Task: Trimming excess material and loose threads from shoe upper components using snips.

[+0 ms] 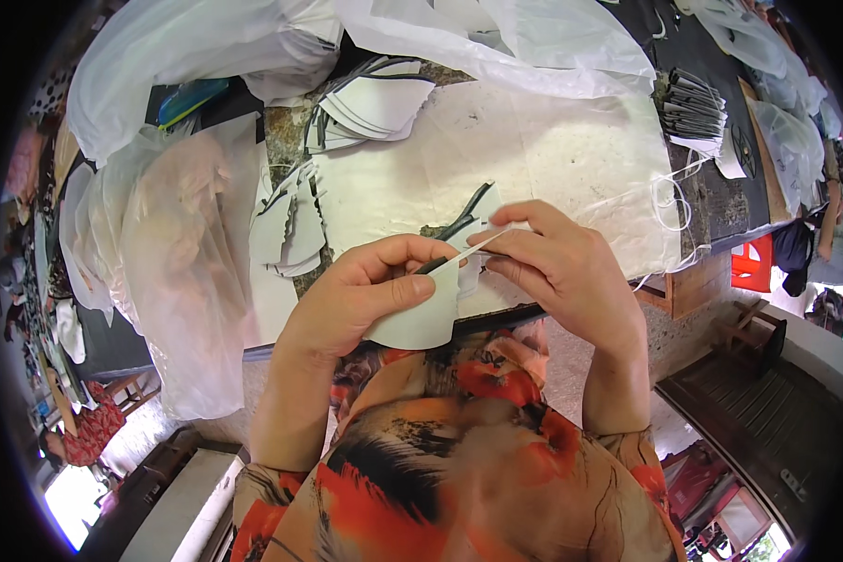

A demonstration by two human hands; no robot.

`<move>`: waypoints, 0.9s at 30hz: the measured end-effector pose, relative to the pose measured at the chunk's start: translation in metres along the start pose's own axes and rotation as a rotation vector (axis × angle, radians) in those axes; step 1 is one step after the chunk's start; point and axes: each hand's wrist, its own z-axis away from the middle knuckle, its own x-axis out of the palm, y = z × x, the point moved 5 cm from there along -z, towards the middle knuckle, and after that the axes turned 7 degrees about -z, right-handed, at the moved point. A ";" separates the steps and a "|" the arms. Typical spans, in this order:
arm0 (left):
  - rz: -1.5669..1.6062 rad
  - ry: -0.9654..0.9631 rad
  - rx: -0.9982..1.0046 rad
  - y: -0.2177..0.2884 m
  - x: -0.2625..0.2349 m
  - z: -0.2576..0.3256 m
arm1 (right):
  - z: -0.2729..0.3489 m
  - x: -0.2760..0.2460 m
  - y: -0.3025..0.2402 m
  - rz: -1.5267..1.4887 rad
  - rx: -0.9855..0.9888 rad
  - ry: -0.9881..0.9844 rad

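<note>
My left hand (370, 286) is closed on a curved white cut piece (412, 320) with a dark strip along its upper edge, thumb on the near face. At the piece's upper right, my right hand (567, 267) has its thumb and fingers pinched at a narrow pale edge or strip; exactly what lies between the fingertips is too small to tell. Just beyond both hands, another white piece with black edging (478, 201) rests on the white sheet (562, 131), partly hidden by my fingers.
A fanned stack of dark-edged white pieces (370, 105) lies at the back left, with loose wavy-edged pieces (295, 229) nearer. Translucent plastic bags (183, 272) crowd the left and back. At right are a dark-edged bundle (693, 108), looped white cord (670, 201) and a red stool (751, 264).
</note>
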 end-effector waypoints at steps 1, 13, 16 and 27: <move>-0.002 -0.002 0.001 -0.001 0.001 0.000 | 0.001 0.001 0.003 -0.063 0.051 -0.056; 0.048 -0.024 0.019 -0.008 0.018 -0.006 | -0.002 0.005 0.007 -0.287 0.186 -0.125; 0.048 0.012 0.034 -0.007 0.020 -0.007 | 0.001 0.008 0.008 -0.408 0.303 -0.094; 0.055 0.062 0.022 -0.008 0.018 -0.005 | 0.004 0.014 0.018 -0.659 0.551 -0.027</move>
